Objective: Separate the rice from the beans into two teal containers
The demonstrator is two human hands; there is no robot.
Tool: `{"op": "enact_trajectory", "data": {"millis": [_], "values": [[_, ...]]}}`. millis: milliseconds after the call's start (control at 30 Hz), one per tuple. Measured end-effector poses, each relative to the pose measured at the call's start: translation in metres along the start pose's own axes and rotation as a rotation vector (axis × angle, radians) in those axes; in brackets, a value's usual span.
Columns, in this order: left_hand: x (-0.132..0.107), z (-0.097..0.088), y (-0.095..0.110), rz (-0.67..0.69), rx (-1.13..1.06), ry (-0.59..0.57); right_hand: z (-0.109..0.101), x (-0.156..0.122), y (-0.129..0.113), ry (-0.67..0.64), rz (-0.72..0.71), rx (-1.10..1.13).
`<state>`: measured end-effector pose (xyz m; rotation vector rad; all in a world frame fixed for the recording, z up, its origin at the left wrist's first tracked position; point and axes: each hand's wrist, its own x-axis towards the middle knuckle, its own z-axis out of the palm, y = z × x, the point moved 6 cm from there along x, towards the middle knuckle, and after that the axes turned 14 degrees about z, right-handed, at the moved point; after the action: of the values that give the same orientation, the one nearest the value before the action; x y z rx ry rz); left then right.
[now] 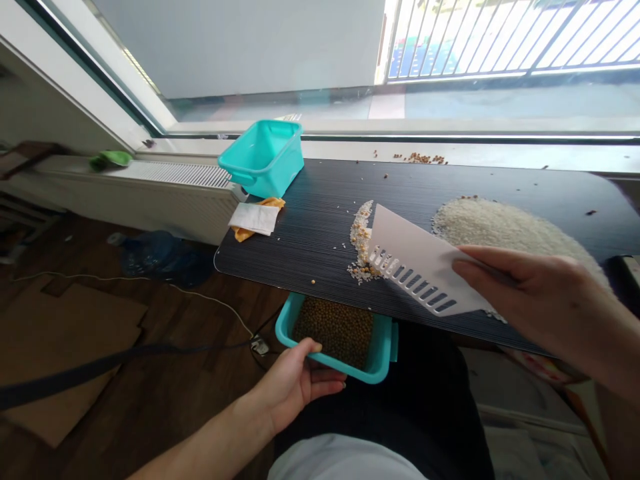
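- White, thin-looking material forms the slotted scraper [425, 267], tilted over the near middle of the tabletop [320, 227], its wide end against a small strip of mixed grains [361, 233]. It is probably light and slightly springy; the narrow end is the sensible hold.
- The right grip [540, 287] pinches that narrow end between thumb and fingers, over the tabletop's right part.
- Turquoise, likely stiff plastic makes the bin [360, 373], just below the tabletop's near edge. The beans [340, 323] inside should give it weight and would roll if tipped; hold the rim, with support underneath.
- The left grip [295, 383] pinches the bin's near rim, thumb above, fingers beneath.
- The pale grain heap [500, 223], on the tabletop's right, looks loose and likely to spread under a push.
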<state>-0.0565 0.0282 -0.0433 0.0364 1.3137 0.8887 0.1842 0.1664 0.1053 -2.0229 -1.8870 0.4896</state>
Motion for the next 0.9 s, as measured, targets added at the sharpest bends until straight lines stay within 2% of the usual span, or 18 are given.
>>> {"op": "enact_trajectory", "data": {"millis": [133, 300, 467, 600, 667, 733, 800, 900], "values": [[0.001, -0.005, 0.008, 0.029, -0.022, 0.009, 0.007, -0.002, -0.009, -0.042, -0.082, 0.015], [0.001, 0.000, 0.007, -0.009, -0.042, -0.039, 0.008, -0.003, -0.031, -0.027, -0.162, 0.007], [0.003, 0.001, 0.006, -0.026, -0.031, -0.065, 0.021, 0.003, -0.088, 0.021, -0.386, -0.082], [0.005, -0.007, 0.009, -0.003, -0.033, -0.050, 0.050, 0.009, -0.142, -0.124, -0.669, -0.028], [0.005, -0.012, 0.012, 0.010, -0.036, -0.035, 0.063, 0.014, -0.158, -0.190, -0.775, 0.000], [0.004, -0.016, 0.015, 0.024, -0.042, -0.024, 0.070, 0.019, -0.162, -0.247, -0.842, 0.017], [0.003, -0.018, 0.017, 0.025, -0.048, -0.023, 0.069, 0.021, -0.156, -0.305, -0.884, 0.019], [0.001, -0.016, 0.017, 0.011, -0.048, -0.028, 0.056, 0.019, -0.136, -0.335, -0.898, 0.009]]}}
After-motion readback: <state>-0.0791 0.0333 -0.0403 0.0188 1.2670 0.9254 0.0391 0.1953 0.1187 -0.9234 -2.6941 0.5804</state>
